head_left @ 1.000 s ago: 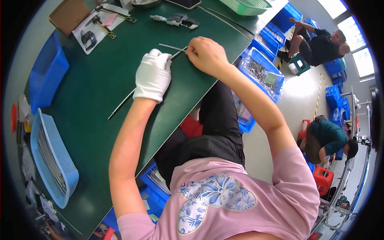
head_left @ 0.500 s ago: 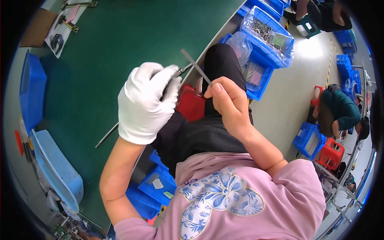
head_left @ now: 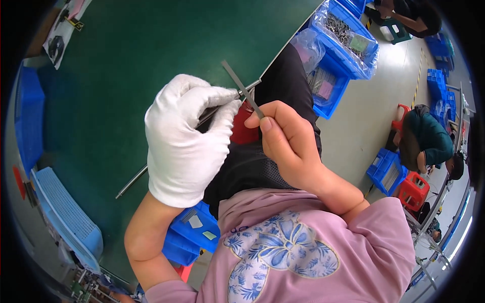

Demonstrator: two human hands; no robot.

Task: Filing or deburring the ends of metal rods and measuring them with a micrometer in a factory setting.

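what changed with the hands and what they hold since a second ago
The gloved left hand and right hand drew back over the green table to its near edge. The right rolled from palm-down to thumb-up, swinging its flat metal strip from nearly sideways to a steeper slant across the metal rod. Same as before: left grips rod, right pinches strip.

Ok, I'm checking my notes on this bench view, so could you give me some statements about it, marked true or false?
1. The left hand wears a white glove. True.
2. Both hands are gloved. False: the right hand is bare.
3. The left hand holds a metal rod. True.
4. The right hand holds a flat grey strip. True.
5. The light-blue basket is on the picture's right. False: the light-blue basket is on the left.
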